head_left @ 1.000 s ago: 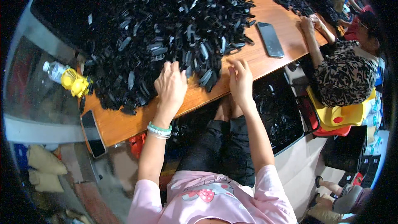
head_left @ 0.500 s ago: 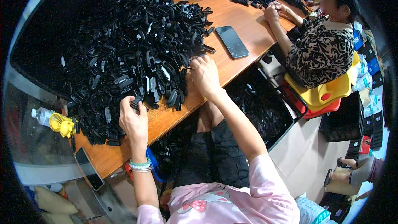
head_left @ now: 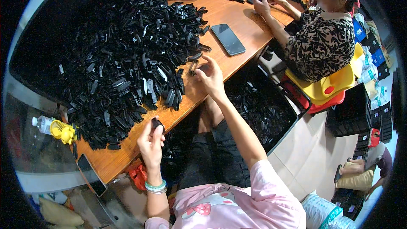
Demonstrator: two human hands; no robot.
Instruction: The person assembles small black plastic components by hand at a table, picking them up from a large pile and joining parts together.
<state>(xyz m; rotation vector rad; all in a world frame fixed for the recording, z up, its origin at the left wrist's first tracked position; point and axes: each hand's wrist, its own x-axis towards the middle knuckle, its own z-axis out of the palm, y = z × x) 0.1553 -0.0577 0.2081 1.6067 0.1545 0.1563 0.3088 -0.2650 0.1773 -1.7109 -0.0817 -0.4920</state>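
In my left hand (head_left: 150, 146), a small black plastic piece (head_left: 157, 124) is pinched between thumb and fingers, just off the table's front edge. My right hand (head_left: 212, 78) is over the wooden table (head_left: 169, 120), right of a heap of black plastic pieces (head_left: 127, 68). A narrow black plastic piece (head_left: 193, 68) shows at its thumb and fingertips; how firmly they grip it is hard to see. The heap's pieces are long, clip-like and jumbled together.
A phone (head_left: 228, 39) lies beyond my right hand. A yellow fan (head_left: 62, 131) and a clear bottle (head_left: 41, 124) stand at the left edge. Below the table, a bin (head_left: 292, 121) holds more black pieces. Another person (head_left: 322, 44) works at the right on a yellow chair (head_left: 326, 87).
My left hand has drawn back from the heap toward me with its black piece. The right hand's fingers have spread a little, exposing more of the narrow piece. The view has shifted slightly.
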